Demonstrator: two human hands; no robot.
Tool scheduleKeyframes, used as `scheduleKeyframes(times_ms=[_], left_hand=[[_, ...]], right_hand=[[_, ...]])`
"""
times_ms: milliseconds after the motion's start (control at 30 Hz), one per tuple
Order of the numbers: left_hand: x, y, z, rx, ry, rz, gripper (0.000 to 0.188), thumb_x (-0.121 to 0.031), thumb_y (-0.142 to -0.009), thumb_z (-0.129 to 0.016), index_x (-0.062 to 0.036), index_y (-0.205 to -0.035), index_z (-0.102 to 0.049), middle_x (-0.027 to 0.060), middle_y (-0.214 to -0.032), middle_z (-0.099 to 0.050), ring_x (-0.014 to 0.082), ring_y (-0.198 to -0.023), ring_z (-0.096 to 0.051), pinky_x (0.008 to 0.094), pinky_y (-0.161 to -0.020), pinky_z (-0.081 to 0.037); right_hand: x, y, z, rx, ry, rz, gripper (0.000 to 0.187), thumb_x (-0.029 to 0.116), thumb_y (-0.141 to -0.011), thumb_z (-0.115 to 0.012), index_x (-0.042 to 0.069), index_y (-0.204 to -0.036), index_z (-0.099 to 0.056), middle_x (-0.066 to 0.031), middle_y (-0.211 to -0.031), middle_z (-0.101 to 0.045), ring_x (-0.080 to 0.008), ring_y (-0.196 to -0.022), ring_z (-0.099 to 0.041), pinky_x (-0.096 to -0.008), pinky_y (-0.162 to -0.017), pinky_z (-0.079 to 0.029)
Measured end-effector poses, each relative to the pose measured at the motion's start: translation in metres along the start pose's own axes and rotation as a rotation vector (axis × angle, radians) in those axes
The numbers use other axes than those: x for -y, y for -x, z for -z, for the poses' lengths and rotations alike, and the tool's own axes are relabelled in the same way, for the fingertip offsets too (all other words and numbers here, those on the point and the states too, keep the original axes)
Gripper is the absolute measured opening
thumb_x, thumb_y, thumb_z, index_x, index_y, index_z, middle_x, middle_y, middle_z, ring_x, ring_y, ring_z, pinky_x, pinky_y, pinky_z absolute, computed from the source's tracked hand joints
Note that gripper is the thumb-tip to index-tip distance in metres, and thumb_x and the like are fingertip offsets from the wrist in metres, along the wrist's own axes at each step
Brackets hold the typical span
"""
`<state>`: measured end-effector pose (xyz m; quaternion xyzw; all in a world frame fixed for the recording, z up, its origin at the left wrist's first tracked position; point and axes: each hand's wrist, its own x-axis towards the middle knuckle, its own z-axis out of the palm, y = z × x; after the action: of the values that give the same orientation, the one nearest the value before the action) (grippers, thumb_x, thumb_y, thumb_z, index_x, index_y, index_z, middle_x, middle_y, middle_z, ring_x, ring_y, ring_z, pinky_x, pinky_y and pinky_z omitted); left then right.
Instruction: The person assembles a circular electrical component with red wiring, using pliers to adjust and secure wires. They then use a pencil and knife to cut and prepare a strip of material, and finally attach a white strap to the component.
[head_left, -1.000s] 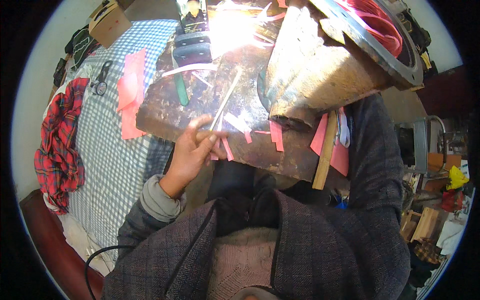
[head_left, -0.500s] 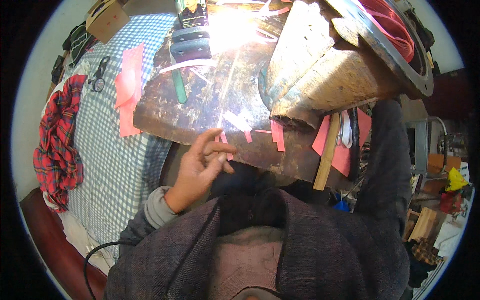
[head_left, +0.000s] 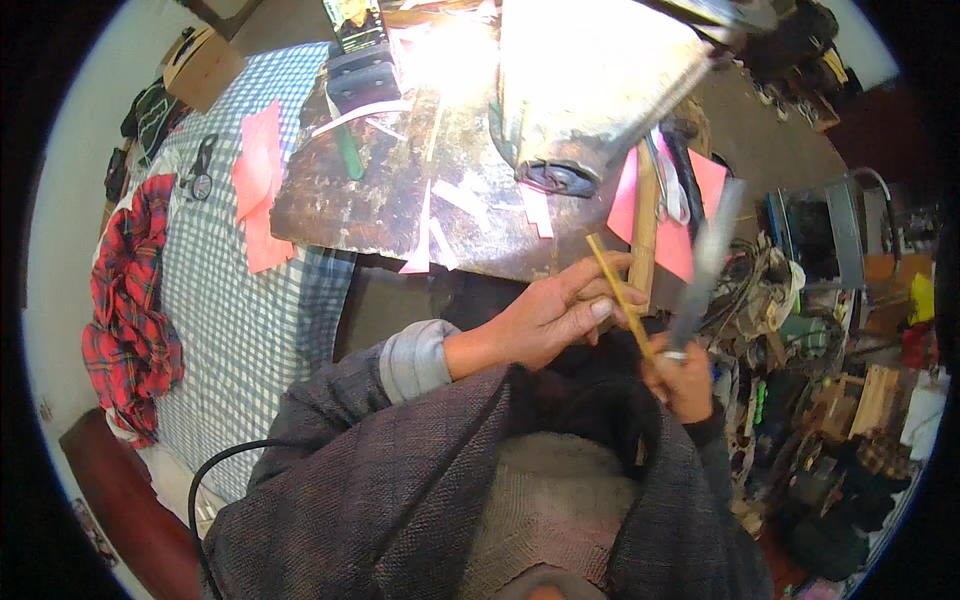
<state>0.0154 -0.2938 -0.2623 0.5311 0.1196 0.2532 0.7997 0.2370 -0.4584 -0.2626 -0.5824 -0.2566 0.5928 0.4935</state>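
Glare floods the tabletop beyond the fingers, and on my distant feed the room crowds in around it. Down at the centre, my left fingers are half curled beside a thin yellowish stick, which slants across their tips; whether they pinch it, I can't tell. Its near end reaches my right fingers, clenched around the base of a long grey blade, blurred and pointing up and away.

I judge the step in hand as getting stick and blade into position with each other. Next move, to my mind, calls for a firm left pinch, a steady stick, and left fingertips clear of the edge.

Just beyond the left fingertips lies a wooden strip, with pink sheeting beside it. Farther off: pale strips, then a big hollow form washed out by light. Well left of both hands, checked cloth; out right, piled clutter.
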Motion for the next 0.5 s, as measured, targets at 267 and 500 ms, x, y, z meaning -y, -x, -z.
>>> scheduleKeyframes(times_ms=[267,500], left_hand=[[0.002,0.018,-0.004,-0.238,-0.134,0.029,0.027,-0.018,-0.109,-0.050,0.0038,-0.118,-0.063,0.0092,-0.084,-0.069,0.0177,-0.071,-0.069,0.0314,-0.069,-0.058],[0.016,0.012,0.012,-0.162,-0.449,0.380,0.024,-0.013,-0.108,-0.051,0.0037,-0.120,-0.063,0.0074,-0.077,-0.068,0.0101,-0.049,-0.057,0.0230,-0.047,-0.047]], right_hand=[[-0.026,0.003,-0.026,-0.023,0.225,0.017,0.028,0.023,-0.107,-0.055,0.001,-0.124,-0.060,-0.0051,-0.080,-0.063,-0.0074,-0.056,-0.051,-0.0242,-0.049,-0.039],[-0.033,0.004,-0.014,-0.254,0.938,0.506,0.024,0.018,-0.101,-0.059,0.004,-0.121,-0.059,-0.0158,-0.080,-0.070,-0.0310,-0.062,-0.066,-0.0442,-0.057,-0.050]])
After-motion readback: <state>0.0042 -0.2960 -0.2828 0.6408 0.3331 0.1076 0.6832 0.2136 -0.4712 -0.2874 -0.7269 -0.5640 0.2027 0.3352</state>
